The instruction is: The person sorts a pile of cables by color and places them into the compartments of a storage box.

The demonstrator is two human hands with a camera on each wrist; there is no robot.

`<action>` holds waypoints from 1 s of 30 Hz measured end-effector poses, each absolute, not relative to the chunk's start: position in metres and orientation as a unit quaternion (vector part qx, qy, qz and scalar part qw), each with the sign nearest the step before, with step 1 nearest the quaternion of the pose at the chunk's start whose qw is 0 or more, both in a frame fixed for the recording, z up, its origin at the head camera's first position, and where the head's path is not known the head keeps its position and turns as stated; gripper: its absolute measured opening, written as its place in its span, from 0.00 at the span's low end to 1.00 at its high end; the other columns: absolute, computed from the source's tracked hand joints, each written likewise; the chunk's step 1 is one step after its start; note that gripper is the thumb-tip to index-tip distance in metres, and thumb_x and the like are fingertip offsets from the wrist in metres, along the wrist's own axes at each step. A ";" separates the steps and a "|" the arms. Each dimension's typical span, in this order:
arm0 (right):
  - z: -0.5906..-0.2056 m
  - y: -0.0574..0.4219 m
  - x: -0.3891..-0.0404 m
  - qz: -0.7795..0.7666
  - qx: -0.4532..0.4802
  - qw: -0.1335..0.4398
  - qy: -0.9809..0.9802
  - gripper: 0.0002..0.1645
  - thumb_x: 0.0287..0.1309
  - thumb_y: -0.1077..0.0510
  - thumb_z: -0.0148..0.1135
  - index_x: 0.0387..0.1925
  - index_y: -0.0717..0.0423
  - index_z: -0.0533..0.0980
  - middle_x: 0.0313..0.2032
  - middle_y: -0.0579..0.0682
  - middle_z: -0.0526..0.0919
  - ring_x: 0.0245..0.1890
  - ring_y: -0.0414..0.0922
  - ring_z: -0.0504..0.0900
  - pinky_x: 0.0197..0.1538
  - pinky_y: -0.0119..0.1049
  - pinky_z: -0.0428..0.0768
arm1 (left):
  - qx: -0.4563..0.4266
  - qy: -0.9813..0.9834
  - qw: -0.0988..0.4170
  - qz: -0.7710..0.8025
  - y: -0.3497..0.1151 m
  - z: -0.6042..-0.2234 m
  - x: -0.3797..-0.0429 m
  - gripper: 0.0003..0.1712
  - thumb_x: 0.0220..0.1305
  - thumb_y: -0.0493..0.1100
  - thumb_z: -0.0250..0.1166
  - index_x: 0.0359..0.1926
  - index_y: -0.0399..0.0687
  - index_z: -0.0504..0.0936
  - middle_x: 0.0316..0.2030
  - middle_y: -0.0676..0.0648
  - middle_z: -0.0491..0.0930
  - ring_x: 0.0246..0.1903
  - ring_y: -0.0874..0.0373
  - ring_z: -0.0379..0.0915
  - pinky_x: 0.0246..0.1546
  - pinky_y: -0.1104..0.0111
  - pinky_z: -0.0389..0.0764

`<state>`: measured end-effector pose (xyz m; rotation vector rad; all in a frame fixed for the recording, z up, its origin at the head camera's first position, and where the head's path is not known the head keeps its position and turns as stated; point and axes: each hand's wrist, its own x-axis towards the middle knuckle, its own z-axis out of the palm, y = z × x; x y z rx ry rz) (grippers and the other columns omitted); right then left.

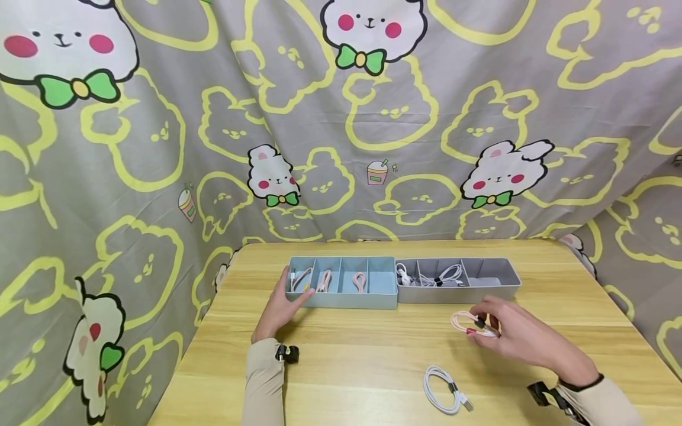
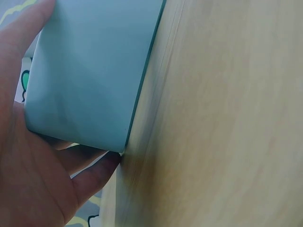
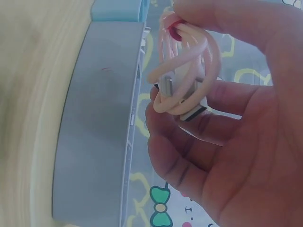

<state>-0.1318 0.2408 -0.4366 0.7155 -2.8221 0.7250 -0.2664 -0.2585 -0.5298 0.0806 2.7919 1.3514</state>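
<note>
My left hand (image 1: 281, 305) grips the left end of a light-blue divided storage box (image 1: 357, 301). In the left wrist view, fingers wrap round the end wall of the blue box (image 2: 90, 75), with the thumb up along its edge. Above the table, my right hand (image 1: 514, 331) pinches a coiled pink charging cable (image 1: 460, 324). The right wrist view shows a red band and metal plugs on this pink cable (image 3: 208, 64), held between thumb and fingers. A coiled white USB cable (image 1: 453, 388) with a black tie lies on the table below.
Butting against the blue box's right end is a grey divided box (image 1: 458, 294) holding white cables (image 1: 450, 273). Pinkish coiled cables (image 1: 359, 281) sit in blue compartments. Behind the wooden table (image 1: 351, 367) hangs a patterned grey curtain (image 1: 330, 130).
</note>
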 end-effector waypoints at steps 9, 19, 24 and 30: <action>-0.428 0.236 -0.140 0.241 0.238 0.077 -0.938 0.16 0.51 0.54 0.79 0.41 0.50 0.85 0.30 0.35 0.76 0.27 0.27 0.69 0.27 0.24 0.70 | 0.026 0.900 0.019 0.434 -0.259 -0.531 -0.267 0.66 0.60 0.75 0.67 0.84 0.65 0.37 0.84 0.42 0.43 0.82 0.37 0.43 0.77 0.35 0.54; -0.418 0.228 -0.151 0.236 0.234 0.085 -0.939 0.12 0.52 0.53 0.80 0.37 0.46 0.85 0.27 0.35 0.74 0.26 0.29 0.69 0.27 0.25 0.69 | 0.021 0.902 0.028 0.430 -0.260 -0.533 -0.269 0.67 0.58 0.78 0.65 0.84 0.67 0.34 0.84 0.42 0.41 0.82 0.37 0.44 0.77 0.34 0.54; -0.412 0.226 -0.155 0.234 0.234 0.083 -0.940 0.13 0.53 0.52 0.79 0.38 0.50 0.85 0.28 0.37 0.75 0.26 0.29 0.69 0.27 0.25 0.70 | 0.020 0.902 0.026 0.430 -0.260 -0.533 -0.269 0.68 0.57 0.78 0.66 0.84 0.66 0.35 0.84 0.42 0.42 0.82 0.37 0.43 0.77 0.35 0.54; -0.406 0.223 -0.160 0.224 0.217 0.073 -0.947 0.14 0.53 0.52 0.78 0.39 0.52 0.84 0.27 0.38 0.74 0.26 0.31 0.68 0.27 0.25 0.68 | 0.023 0.902 0.022 0.431 -0.259 -0.532 -0.269 0.68 0.57 0.79 0.66 0.84 0.65 0.36 0.84 0.42 0.42 0.82 0.38 0.44 0.77 0.35 0.54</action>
